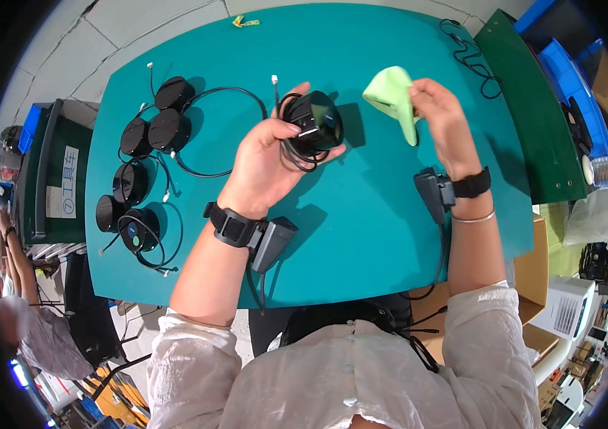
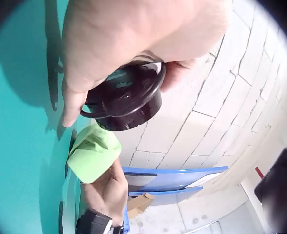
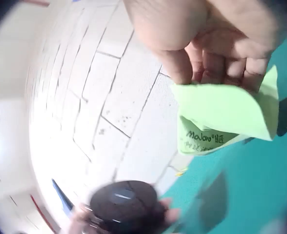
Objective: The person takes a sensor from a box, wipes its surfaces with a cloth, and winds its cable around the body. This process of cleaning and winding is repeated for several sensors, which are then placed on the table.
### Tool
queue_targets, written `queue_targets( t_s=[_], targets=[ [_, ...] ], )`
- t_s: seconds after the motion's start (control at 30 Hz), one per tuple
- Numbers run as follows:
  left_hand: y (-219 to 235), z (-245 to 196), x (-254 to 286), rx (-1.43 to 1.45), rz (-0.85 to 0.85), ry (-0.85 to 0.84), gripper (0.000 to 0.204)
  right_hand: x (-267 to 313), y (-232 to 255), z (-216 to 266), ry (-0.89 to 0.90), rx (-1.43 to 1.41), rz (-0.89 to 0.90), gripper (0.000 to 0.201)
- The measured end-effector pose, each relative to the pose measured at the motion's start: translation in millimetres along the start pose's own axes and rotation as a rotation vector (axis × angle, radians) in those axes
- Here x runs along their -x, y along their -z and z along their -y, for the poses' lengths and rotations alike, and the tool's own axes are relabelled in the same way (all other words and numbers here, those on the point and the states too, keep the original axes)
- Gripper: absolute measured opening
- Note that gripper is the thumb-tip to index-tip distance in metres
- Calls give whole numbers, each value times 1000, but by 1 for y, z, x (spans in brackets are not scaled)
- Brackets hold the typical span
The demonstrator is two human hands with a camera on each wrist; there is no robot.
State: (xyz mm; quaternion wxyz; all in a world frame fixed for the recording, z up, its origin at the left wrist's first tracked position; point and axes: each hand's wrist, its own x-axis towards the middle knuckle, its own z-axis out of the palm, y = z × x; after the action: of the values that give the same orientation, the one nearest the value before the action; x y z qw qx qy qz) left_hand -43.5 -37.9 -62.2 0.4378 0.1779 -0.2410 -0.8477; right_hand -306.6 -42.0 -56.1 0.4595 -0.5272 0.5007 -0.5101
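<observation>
Evidently the two hands share the work while standing apart. The left hand (image 1: 265,161) holds a glossy black, drum-shaped device (image 1: 324,118) above the table, thumb over its near side and fingers behind, a grip that probably keeps it steady and leaves its face exposed. Its thin black cable loops round it within the same grasp, likely to keep the slack gathered, though a small white connector (image 1: 274,79) pokes up free. The right hand (image 1: 445,129) pinches a light green folded cloth (image 1: 391,91) by its edge (dark lettering shows on it in the right wrist view), so most of it hangs loose, clear of the device.

Six similar black round units (image 1: 170,130) sit grouped at the left of the smooth teal tabletop (image 1: 347,236), perhaps set aside to leave working room, their cables trailing among them. A tangled black cord (image 1: 468,53) lies at the far right corner. Beyond are a pale block wall (image 2: 202,97), a dark green cabinet (image 1: 533,121), a cardboard box (image 1: 535,268), and another person (image 1: 54,347) off to the left.
</observation>
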Motion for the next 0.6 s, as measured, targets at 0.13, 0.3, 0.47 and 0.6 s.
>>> queue_targets(
  t_s=[0.13, 0.3, 0.47, 0.6],
  targets=[
    [-5, 0, 1, -143, 26, -24, 66, 14, -27, 25, -129, -406, -87, 17],
    [-5, 5, 0, -437, 0, -149, 69, 30, -46, 22, 306, 127, 239, 9],
    [-8, 4, -1, -301, -22, -86, 64, 32, -64, 22, 693, 582, 375, 20],
    [-7, 6, 7, -195, 52, 24, 49, 35, -68, 26, 762, 647, 300, 24]
  ],
)
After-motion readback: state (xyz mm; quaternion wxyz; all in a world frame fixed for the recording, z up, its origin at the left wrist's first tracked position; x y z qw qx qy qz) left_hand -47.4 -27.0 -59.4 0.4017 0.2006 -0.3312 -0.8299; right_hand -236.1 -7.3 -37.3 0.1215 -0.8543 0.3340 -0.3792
